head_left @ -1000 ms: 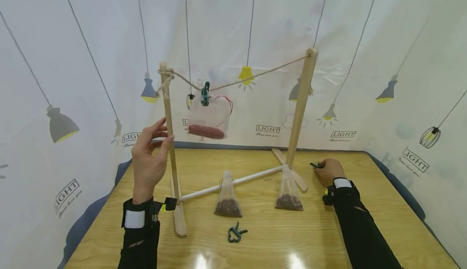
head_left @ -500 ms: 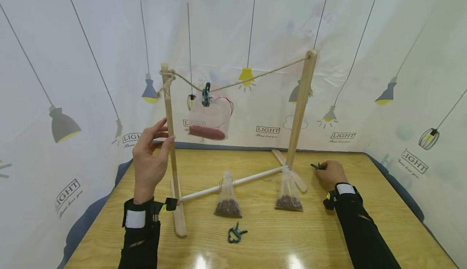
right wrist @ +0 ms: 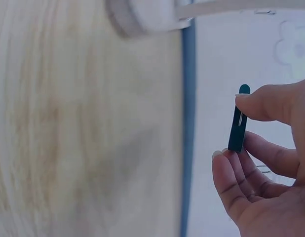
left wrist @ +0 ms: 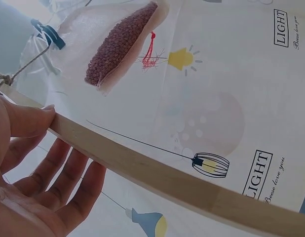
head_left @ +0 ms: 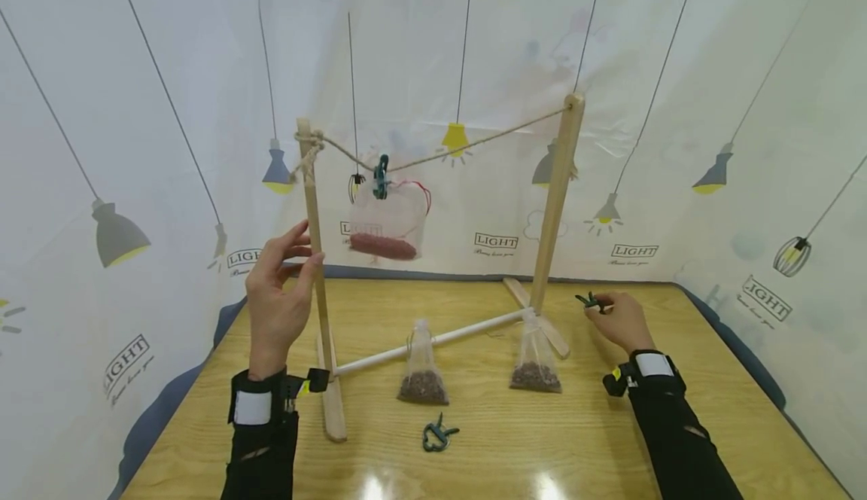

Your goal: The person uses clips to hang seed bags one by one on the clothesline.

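My left hand (head_left: 279, 297) holds the left wooden post (head_left: 313, 214) of a stand, thumb on one side and fingers on the other, as the left wrist view shows its edge (left wrist: 142, 163). Right of the stand, my right hand (head_left: 622, 321) is raised a little above the table and pinches a dark green clip (right wrist: 239, 118) between thumb and fingers. From the sagging rope (head_left: 488, 136) between the posts hangs a sheer drawstring bag (head_left: 389, 217) with reddish contents at its bottom. Another green clip (head_left: 381, 176) fastens it to the rope near the left post.
Two sheer bags with dark grains, one in the middle (head_left: 423, 385) and one at right (head_left: 535, 374), stand by the white crossbar (head_left: 379, 358). A loose green clip (head_left: 436, 435) lies in front. The right post (head_left: 558, 199) rises from a wooden foot (head_left: 554, 336). A printed curtain surrounds the table (head_left: 501, 455).
My right hand has lifted slightly from the table and turned, with the green clip in its fingers. The left hand stays at the post, and the hanging bag has not visibly moved.
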`<state>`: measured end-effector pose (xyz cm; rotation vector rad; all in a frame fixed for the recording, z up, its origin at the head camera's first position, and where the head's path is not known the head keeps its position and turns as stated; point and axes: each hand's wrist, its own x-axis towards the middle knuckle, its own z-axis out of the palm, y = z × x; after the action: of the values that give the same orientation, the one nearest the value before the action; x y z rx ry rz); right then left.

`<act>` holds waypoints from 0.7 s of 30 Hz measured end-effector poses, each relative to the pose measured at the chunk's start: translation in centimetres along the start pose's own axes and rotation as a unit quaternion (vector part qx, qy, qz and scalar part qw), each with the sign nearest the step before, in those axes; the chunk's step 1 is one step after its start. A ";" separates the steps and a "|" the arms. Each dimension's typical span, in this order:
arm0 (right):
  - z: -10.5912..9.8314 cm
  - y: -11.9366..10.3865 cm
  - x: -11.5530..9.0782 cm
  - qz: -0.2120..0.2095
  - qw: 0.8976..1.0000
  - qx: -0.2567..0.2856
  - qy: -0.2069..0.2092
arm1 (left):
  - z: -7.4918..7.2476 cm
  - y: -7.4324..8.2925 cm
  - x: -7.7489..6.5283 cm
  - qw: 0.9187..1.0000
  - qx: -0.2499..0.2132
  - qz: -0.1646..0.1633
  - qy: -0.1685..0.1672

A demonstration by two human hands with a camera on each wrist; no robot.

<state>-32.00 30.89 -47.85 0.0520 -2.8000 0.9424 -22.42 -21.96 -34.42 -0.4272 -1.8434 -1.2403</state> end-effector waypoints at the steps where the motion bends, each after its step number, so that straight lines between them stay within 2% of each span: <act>1: -0.1 -0.3 -0.1 -0.003 1.000 0.002 0.006 | 0.0 0.1 0.0 1.000 -0.002 -0.001 -0.001; 13: -1.7 -5.7 -2.5 -0.070 0.995 0.031 0.071 | 0.0 0.4 0.0 1.000 -0.006 -0.005 -0.001; 21: -2.5 -8.5 -3.4 -0.108 0.987 0.050 0.111 | 0.1 0.3 -0.1 1.000 -0.006 -0.003 0.001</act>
<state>-27.46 25.51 -41.42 0.2440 -2.4834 0.9694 -22.21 -21.71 -34.29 -0.4275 -1.8382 -1.2573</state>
